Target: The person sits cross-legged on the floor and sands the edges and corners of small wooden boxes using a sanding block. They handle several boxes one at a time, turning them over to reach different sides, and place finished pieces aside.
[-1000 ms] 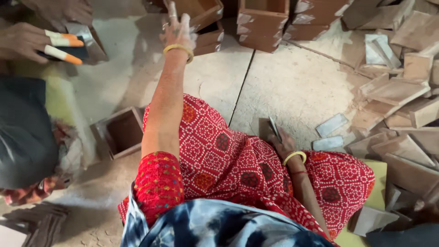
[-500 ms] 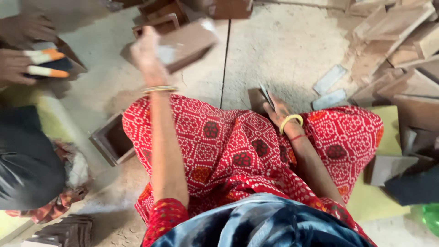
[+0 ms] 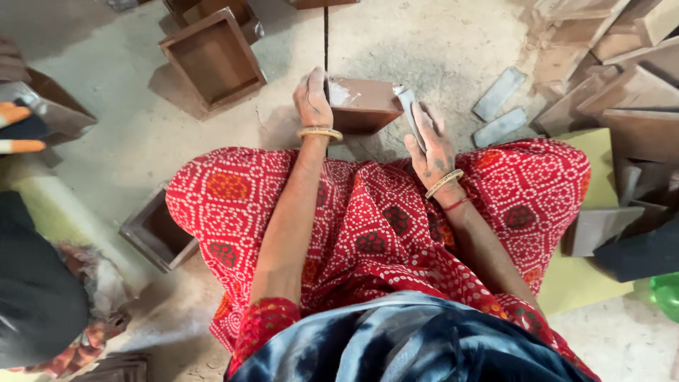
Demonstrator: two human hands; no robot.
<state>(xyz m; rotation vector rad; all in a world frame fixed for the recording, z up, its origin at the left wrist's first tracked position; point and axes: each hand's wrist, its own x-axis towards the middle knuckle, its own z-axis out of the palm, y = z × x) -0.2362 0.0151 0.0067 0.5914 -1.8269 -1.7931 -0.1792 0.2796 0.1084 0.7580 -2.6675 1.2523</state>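
Now, left hand (image 3: pixel 313 101) grasping square brown cardboard box (image 3: pixel 362 103) on gritty floor, right hand (image 3: pixel 429 141) gripping flat grey blade (image 3: pixel 409 107) just beside.

Open brown box (image 3: pixel 212 58) on floor; grey strips (image 3: pixel 499 110) lying right

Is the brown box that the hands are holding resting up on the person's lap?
No, the brown box sits on the concrete floor just beyond the knees, with the left hand on its side.
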